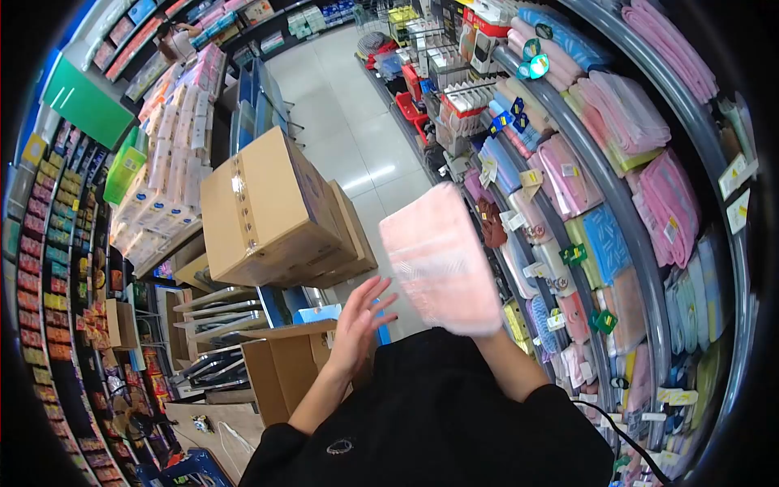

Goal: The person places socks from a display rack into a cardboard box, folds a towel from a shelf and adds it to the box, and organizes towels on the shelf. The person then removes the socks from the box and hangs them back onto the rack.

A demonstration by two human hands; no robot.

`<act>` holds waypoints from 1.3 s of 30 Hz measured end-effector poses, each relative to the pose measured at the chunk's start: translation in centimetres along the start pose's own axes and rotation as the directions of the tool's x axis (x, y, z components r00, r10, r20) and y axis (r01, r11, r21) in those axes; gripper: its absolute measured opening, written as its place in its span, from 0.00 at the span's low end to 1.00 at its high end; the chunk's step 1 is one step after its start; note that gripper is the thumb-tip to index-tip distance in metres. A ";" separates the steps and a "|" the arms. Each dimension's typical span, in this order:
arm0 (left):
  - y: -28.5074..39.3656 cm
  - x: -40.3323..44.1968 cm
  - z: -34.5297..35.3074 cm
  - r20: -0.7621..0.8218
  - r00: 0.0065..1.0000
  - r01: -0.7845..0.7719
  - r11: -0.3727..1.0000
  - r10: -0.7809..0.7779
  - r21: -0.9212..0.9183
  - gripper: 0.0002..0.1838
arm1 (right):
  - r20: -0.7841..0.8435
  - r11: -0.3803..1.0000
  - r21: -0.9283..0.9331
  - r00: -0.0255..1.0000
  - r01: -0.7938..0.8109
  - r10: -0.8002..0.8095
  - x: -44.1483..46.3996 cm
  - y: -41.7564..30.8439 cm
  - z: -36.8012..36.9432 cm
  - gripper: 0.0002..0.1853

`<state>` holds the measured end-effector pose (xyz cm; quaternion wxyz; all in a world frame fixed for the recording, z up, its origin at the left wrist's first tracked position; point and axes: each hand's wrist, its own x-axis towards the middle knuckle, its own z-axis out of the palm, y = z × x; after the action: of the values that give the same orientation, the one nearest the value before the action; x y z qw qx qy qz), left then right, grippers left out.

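Note:
A folded pink towel (442, 264) is held up in front of my chest. My right hand is hidden behind it, with only the right forearm (515, 365) showing at its lower edge; the towel rests on or in that hand. My left hand (361, 319) is just left of the towel, apart from it, fingers spread and nothing in them. Beneath the left hand stands an opened cardboard box (284, 365), its inside partly visible. To the right, folded towels (608, 243) in pink, blue and green lie on the shelves.
A large taped carton (260, 207) stands ahead on the left, against another carton (353, 227). Packs of tissue (170, 154) are stacked behind. Curved shelf rails (637, 243) with price tags run along the right. A tiled aisle floor (329, 97) stretches ahead. Snack shelves (53, 284) line the left.

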<state>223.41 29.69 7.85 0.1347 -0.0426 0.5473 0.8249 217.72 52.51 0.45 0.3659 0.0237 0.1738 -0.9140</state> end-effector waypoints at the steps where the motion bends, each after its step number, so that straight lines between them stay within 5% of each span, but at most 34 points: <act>1: 0.0 1.2 0.8 -0.005 1.000 -0.011 1.000 0.011 0.008 0.45 | 0.147 0.851 -0.460 0.967 0.251 -0.206 0.6 -0.5 0.5 0.42; 2: -0.3 2.2 1.7 0.064 0.998 -0.008 0.986 0.019 -0.164 0.46 | 0.284 0.450 -0.768 0.872 0.456 -0.398 1.2 -1.0 1.1 0.39; 3: -0.9 3.2 2.2 0.130 0.991 0.008 0.943 0.037 -0.333 0.48 | 0.569 -0.078 -0.815 0.766 0.575 -0.298 0.4 -4.2 6.4 0.37; 5: -2.1 5.4 2.4 0.253 0.964 0.022 0.930 0.077 -0.368 0.47 | 0.561 -0.451 -0.783 0.799 0.429 -0.214 0.0 -4.9 7.7 0.36; 7: -1.0 7.2 4.5 0.109 0.973 0.229 0.923 -0.204 -0.309 0.53 | 0.528 -0.413 -0.824 0.789 0.388 -0.313 0.2 -5.3 8.2 0.35; 15: -2.1 11.1 6.9 0.207 0.978 0.031 0.980 0.011 -0.198 0.48 | 0.422 -0.322 -0.900 0.779 0.295 -0.464 1.0 -8.2 6.3 0.25; 17: -2.4 12.5 6.4 0.182 0.977 0.170 0.913 -0.108 -0.370 0.48 | 0.413 -0.309 -0.905 0.781 0.292 -0.469 1.4 -9.2 5.8 0.23; 22: -2.1 15.2 7.2 0.162 0.985 0.121 0.893 -0.055 -0.434 0.45 | 0.283 -0.133 -0.958 0.789 0.252 -0.546 2.9 -10.6 4.6 0.20; 24: -2.2 16.6 7.0 0.158 0.987 0.055 0.908 0.012 -0.414 0.48 | 0.253 -0.162 -0.967 0.763 0.195 -0.595 3.4 -10.3 5.8 0.19; 29: -2.5 19.8 4.9 0.418 0.909 0.141 0.946 -0.006 -0.291 0.54 | 0.158 -0.188 -0.982 0.651 0.024 -0.743 5.2 -9.0 6.5 0.18; 31: -0.3 21.2 5.7 0.447 0.893 0.171 0.956 -0.049 -0.238 0.64 | 0.047 -0.059 -0.998 0.601 0.000 -0.798 6.1 -8.7 5.4 0.20; 33: 0.1 22.5 5.1 0.506 0.863 0.175 0.950 -0.021 -0.260 0.60 | 0.013 -0.038 -0.999 0.586 -0.030 -0.810 6.4 -9.0 5.2 0.23; 35: 0.1 23.7 3.8 0.477 0.850 0.433 0.812 -0.223 -0.391 0.57 | -0.030 -0.003 -0.998 0.575 -0.056 -0.817 7.0 -9.1 5.6 0.25; 38: -2.6 24.5 1.3 0.605 0.763 0.514 0.781 -0.227 -0.354 0.54 | 0.013 -0.252 -0.907 0.577 -0.336 -0.817 7.8 -8.5 6.5 0.33; 39: -2.9 24.7 1.1 0.667 0.714 0.513 0.807 -0.212 -0.293 0.54 | 0.000 -0.242 -0.902 0.562 -0.357 -0.827 8.2 -7.9 5.8 0.33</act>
<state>200.55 36.15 0.30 0.4521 0.0829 0.2440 0.8539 206.84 50.47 6.86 -0.1067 0.0561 0.9160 -0.3826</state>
